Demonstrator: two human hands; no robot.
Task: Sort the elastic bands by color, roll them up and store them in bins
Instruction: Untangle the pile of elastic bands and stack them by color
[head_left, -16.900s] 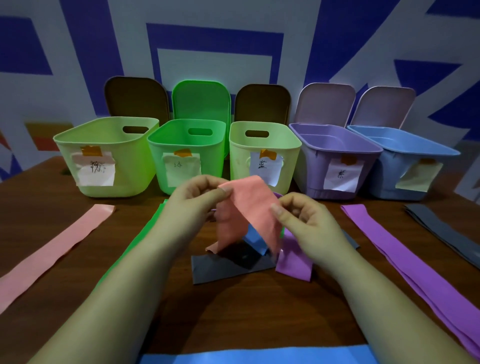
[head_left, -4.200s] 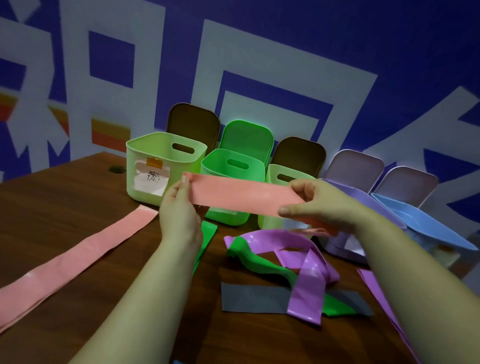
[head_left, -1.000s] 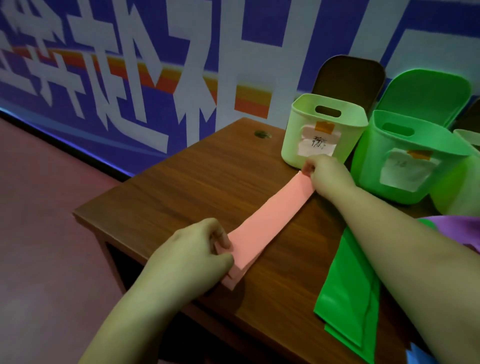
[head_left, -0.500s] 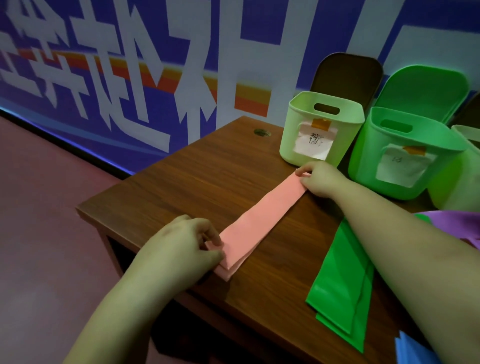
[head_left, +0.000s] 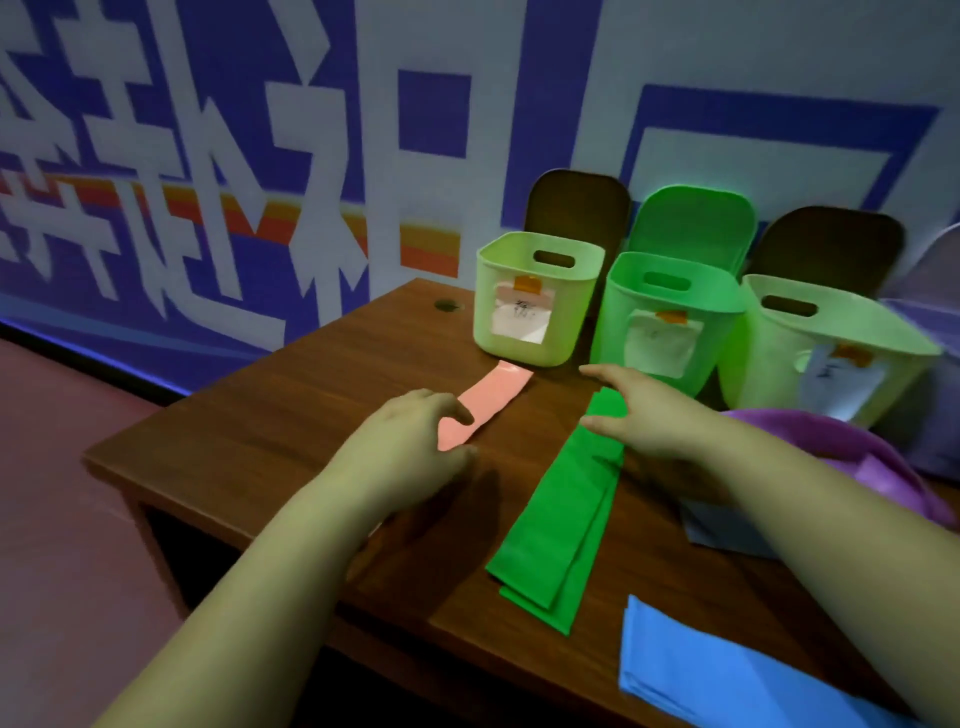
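Note:
A pink elastic band (head_left: 488, 397) lies flat on the wooden table (head_left: 291, 415), its far end just in front of the pale green bin (head_left: 535, 296). My left hand (head_left: 410, 447) hovers over the band's near end with relaxed, spread fingers and holds nothing. My right hand (head_left: 644, 410) is open above the far end of the green band (head_left: 566, 514), away from the pink band. A blue band (head_left: 727, 670) lies at the near right and a purple band (head_left: 862, 452) at the right.
A bright green bin (head_left: 665, 317) and another pale green bin (head_left: 826, 348) stand right of the first, each with a paper label and a lid propped behind. A lilac bin (head_left: 930, 374) shows at the right edge. The table's left edge drops to a red floor.
Both hands have let go of the pink band. My right hand moved right, off the band's far end, and my left hand lifted and shifted forward along it. The camera view moved right.

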